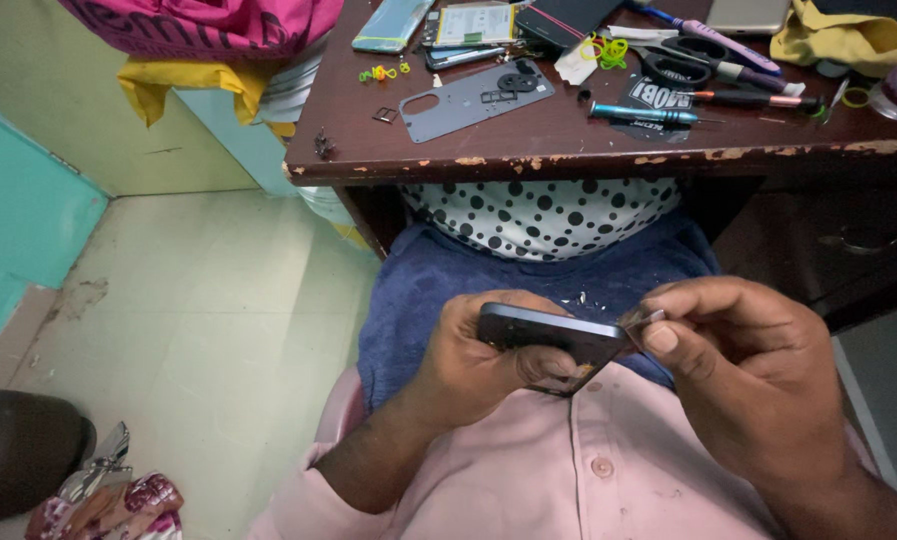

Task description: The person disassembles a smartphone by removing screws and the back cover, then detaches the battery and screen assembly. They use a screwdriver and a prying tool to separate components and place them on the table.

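Observation:
My left hand [473, 365] grips a dark smartphone [548, 337] edge-on, low in the head view, above my lap. My right hand [743, 365] pinches a thin clear strip or pick [643, 320] against the phone's right corner. A blue towel [438, 290] and a dotted cloth [543, 215] lie over my lap below the hands. My pink shirt fills the bottom of the view.
A worn brown desk [588, 160] stands ahead with a grey phone back cover [468, 100], other phones [393, 25], scissors [678, 65], screwdrivers [643, 113], and a yellow cloth [843, 35]. Pink and yellow fabric [208, 40] hangs at left. Pale floor lies to the left.

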